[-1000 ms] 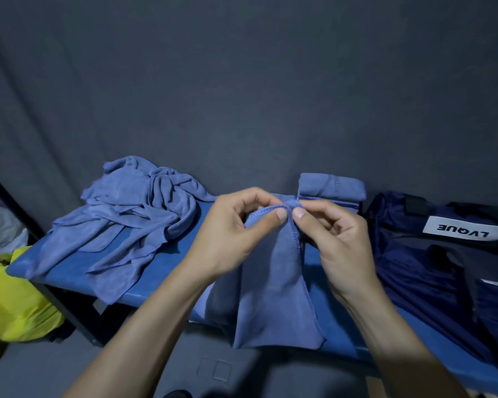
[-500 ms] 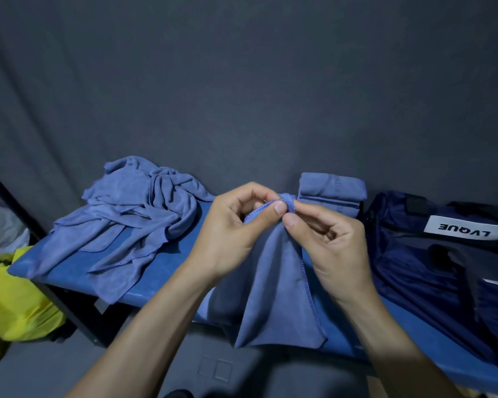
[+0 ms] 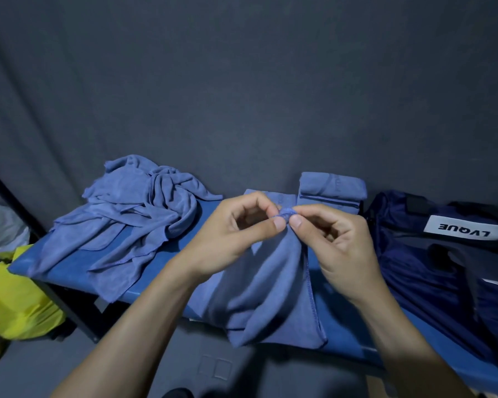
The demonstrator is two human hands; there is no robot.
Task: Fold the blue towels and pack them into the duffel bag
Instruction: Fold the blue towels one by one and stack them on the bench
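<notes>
A blue towel [image 3: 273, 294] hangs in front of me, bunched at its top edge. My left hand [image 3: 233, 234] and my right hand [image 3: 337, 248] both pinch that top edge between thumb and fingers, fingertips almost touching. The cloth drapes down over the front of the blue table [image 3: 69, 271]. A heap of unfolded blue towels [image 3: 133, 222] lies on the table's left part. A stack of folded blue towels [image 3: 332, 188] stands behind my hands. The dark navy duffel bag [image 3: 431, 271] lies on the right, with a white label reading LVQUE.
A grey curtain [image 3: 242, 96] closes off the back. A yellow bag [image 3: 15, 303] sits on the floor to the left, beside a black frame bar [image 3: 18, 205]. Grey floor [image 3: 184, 369] lies below the table's front edge.
My hands have stayed together at the towel's top edge, working along the hem. The pinched cloth is now gathered into a tighter bunch, and the hanging part has shifted slightly.
</notes>
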